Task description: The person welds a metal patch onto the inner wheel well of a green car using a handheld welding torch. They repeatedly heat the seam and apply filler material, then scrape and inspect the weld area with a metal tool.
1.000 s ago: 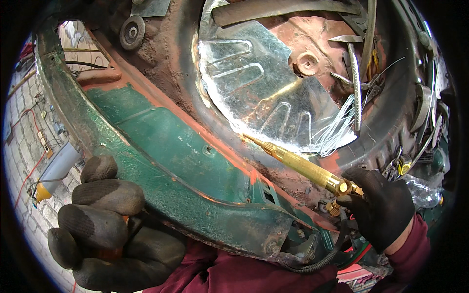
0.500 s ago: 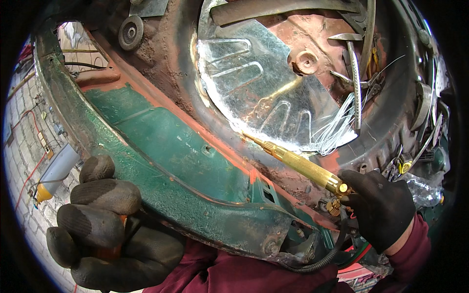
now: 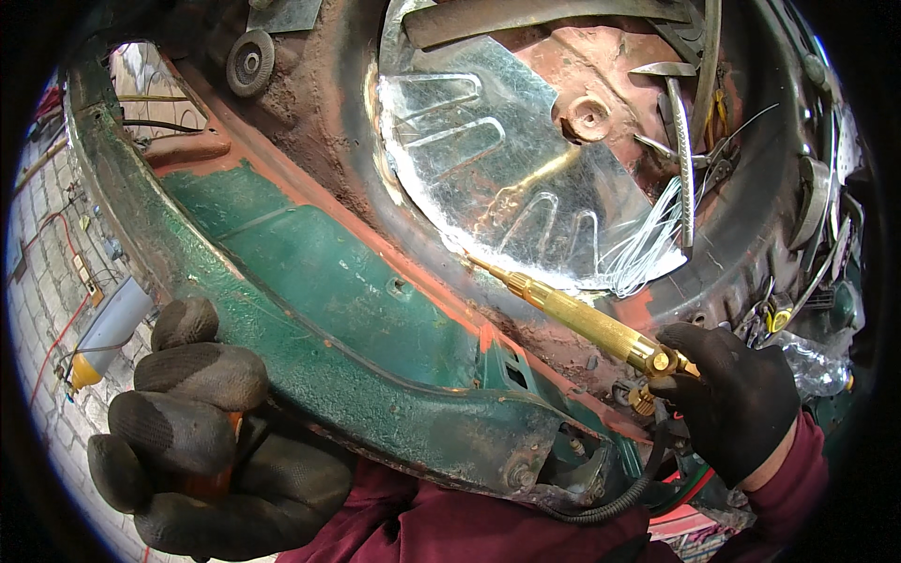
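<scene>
My right hand [image 3: 737,399], in a black glove, is closed around the valve end of a brass gas torch [image 3: 587,324], its thumb and fingers beside the knobs. The torch slants up to the left, its thin tip near the lower rim of a shiny round sheet-metal panel [image 3: 469,141]; whether they touch I cannot tell. A ribbed dark hose [image 3: 610,511] shows below the torch's knobs. At lower left, the curled fingers of my gloved left hand [image 3: 202,441] wrap an orange, see-through object [image 3: 209,485], mostly hidden by the glove.
A green and red-brown car body panel [image 3: 328,272] curves across the middle. On the metal lie a hammer [image 3: 681,141], a bundle of thin wire [image 3: 648,244] and a round disc [image 3: 251,64]. A clear plastic bottle [image 3: 812,366] is at right, brick paving [image 3: 56,310] at left.
The torch's valve end has turned slightly, and a brass part now shows beside my right fingers, which have shifted a little. My left hand has moved very slightly left.
</scene>
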